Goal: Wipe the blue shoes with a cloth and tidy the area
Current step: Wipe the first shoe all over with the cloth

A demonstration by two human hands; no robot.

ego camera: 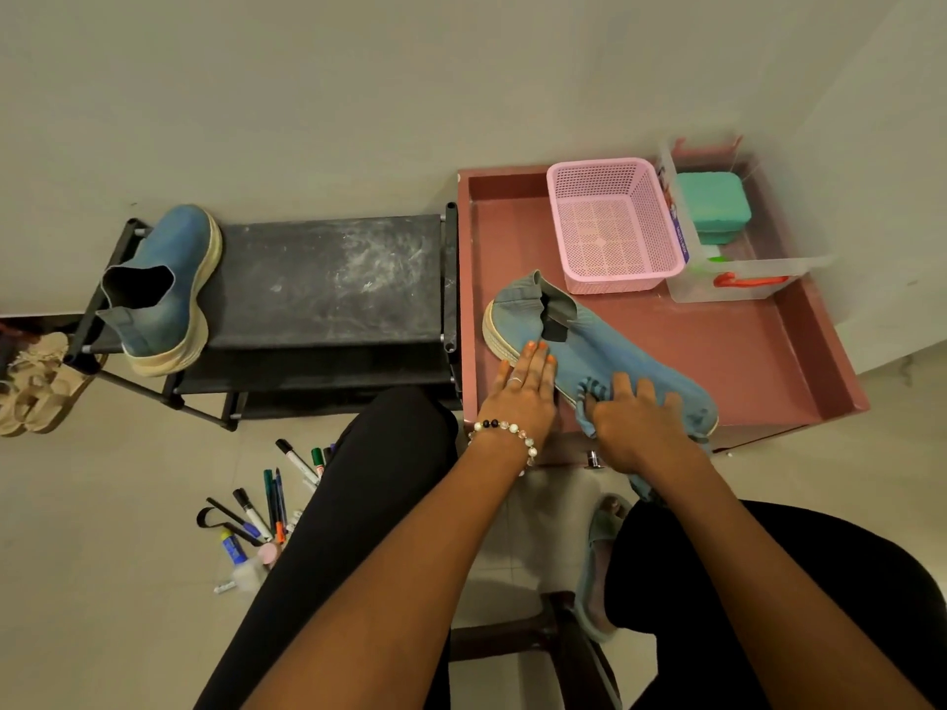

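Left hand [520, 397] flat, fingers straight, pressing blue shoe [604, 345] lying on its side on pink tabletop [743, 361]. Right hand [640, 427] gripping bunched blue cloth [589, 407] against shoe's toe end. Second blue shoe [164, 289] upright on black shoe rack [328, 284].

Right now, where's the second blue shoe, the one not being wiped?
In the head view it stands at the left, on the left end of the black shoe rack's top shelf: the second blue shoe, against the wall, above the beige sandals.
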